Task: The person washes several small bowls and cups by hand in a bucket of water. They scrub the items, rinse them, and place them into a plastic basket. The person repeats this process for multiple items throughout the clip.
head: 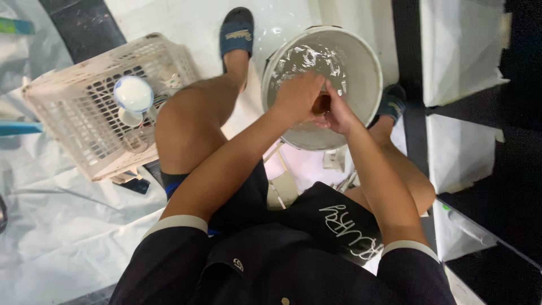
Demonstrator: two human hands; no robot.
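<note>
Both of my hands are together over a white bucket [364,62] with water in it, standing on the floor between my feet. My left hand [298,96] is curled over a small brown object [322,104], and my right hand [337,110] grips the same object from the right. Most of the object is hidden by my fingers, so I cannot tell what kind of thing it is. I am seated, with my bare knees on either side of my arms.
A white plastic lattice basket [62,121] stands to the left, holding a white round-topped glass item [133,94] and other small pieces. Blue slippers [236,33] are on my feet. Dark shelving with white panels [460,45] lines the right side. Pale sheeting [62,226] covers the floor.
</note>
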